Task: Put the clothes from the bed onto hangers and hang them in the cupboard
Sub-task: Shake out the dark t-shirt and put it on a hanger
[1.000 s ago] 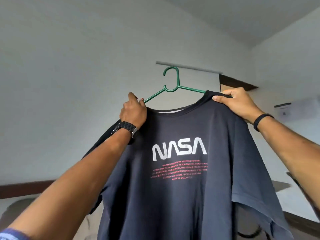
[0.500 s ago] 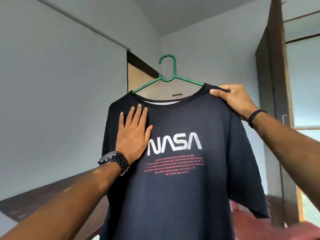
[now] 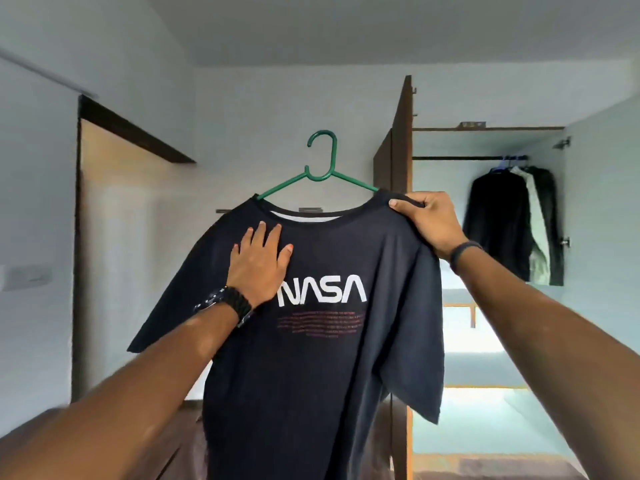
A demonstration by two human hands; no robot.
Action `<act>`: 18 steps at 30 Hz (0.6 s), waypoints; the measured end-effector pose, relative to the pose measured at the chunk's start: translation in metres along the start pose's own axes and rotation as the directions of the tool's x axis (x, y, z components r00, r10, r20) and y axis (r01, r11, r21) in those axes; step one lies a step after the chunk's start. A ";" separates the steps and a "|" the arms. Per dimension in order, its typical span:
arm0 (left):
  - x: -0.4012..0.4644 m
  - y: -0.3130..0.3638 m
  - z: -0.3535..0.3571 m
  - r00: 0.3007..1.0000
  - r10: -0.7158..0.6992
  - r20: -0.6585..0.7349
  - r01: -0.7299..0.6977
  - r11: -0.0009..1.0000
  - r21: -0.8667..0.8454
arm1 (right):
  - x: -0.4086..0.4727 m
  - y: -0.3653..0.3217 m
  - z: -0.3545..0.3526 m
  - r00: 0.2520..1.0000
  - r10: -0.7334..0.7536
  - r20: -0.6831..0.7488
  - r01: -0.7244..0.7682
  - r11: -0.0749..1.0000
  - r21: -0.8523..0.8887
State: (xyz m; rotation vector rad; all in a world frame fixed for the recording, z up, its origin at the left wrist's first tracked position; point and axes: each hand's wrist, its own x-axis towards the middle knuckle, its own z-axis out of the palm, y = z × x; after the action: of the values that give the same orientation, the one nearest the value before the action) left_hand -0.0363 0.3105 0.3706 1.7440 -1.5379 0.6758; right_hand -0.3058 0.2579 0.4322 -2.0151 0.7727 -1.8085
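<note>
A dark navy NASA t-shirt [image 3: 322, 368] hangs on a green plastic hanger [image 3: 320, 171], held up in front of me. My right hand [image 3: 431, 221] grips the shirt's right shoulder with the hanger arm hidden inside the cloth. My left hand [image 3: 261, 261] lies flat with straight fingers on the shirt's chest, just left of the white lettering. The open cupboard [image 3: 485, 129] stands at the right, behind the shirt, with a dark rail [image 3: 460, 158] across its top.
Dark and pale clothes [image 3: 516, 223] hang from the rail's right end on hangers. The cupboard's brown door [image 3: 401, 140] stands open, edge-on, behind the shirt. A doorway with a dark frame [image 3: 104, 119] is at the left.
The view has swung right, bringing the open cupboard into sight. My left hand left the shirt's shoulder and now lies flat on the chest. My right hand keeps its grip.
</note>
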 end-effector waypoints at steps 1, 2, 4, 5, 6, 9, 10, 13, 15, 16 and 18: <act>0.021 0.026 -0.002 1.000 0.002 0.026 0.000 0.997 -0.071 | 0.009 -0.006 -0.023 0.999 0.016 -0.030 -0.017 0.999 -0.028; 0.037 0.051 0.000 0.999 0.001 0.044 0.005 0.991 -0.135 | 0.015 -0.008 -0.042 0.998 0.019 -0.060 -0.023 0.997 -0.069; 0.064 0.105 0.008 0.998 0.033 0.060 -0.017 0.970 -0.244 | 0.031 -0.004 -0.087 0.994 -0.004 -0.108 -0.013 0.988 -0.155; 0.073 0.130 0.015 0.996 0.055 0.064 -0.033 0.953 -0.302 | 0.039 -0.001 -0.109 0.992 -0.014 -0.128 -0.011 0.982 -0.187; 0.082 0.161 0.024 0.994 0.078 0.073 -0.047 0.932 -0.359 | 0.047 0.004 -0.136 0.990 -0.028 -0.139 -0.004 0.975 -0.222; 0.097 0.240 0.057 0.983 0.146 0.108 -0.081 0.883 -0.461 | 0.063 0.020 -0.209 0.987 -0.042 -0.158 -0.015 0.940 -0.341; 0.100 0.264 0.069 0.978 0.174 0.114 -0.098 0.867 -0.488 | 0.066 0.024 -0.231 0.986 -0.049 -0.161 -0.015 0.928 -0.372; 0.118 0.339 0.102 0.973 0.215 0.079 -0.136 0.821 -0.554 | 0.081 0.046 -0.300 0.981 -0.049 -0.189 -0.043 0.890 -0.454; 0.132 0.389 0.124 0.977 0.194 0.083 -0.103 0.783 -0.613 | 0.095 0.066 -0.345 0.979 -0.062 -0.194 -0.049 0.853 -0.520; 0.140 0.417 0.134 0.976 0.193 0.098 -0.085 0.759 -0.645 | 0.104 0.075 -0.368 0.977 -0.068 -0.201 -0.054 0.836 -0.546; 0.152 0.461 0.153 0.973 0.194 0.128 -0.053 0.721 -0.691 | 0.120 0.092 -0.402 0.974 -0.076 -0.211 -0.064 0.807 -0.587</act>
State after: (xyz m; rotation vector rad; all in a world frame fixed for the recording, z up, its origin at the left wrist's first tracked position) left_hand -0.4770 0.0756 0.4700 1.1561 -1.7509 -0.0442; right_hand -0.7108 0.1600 0.5343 -2.1686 1.5728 -1.9947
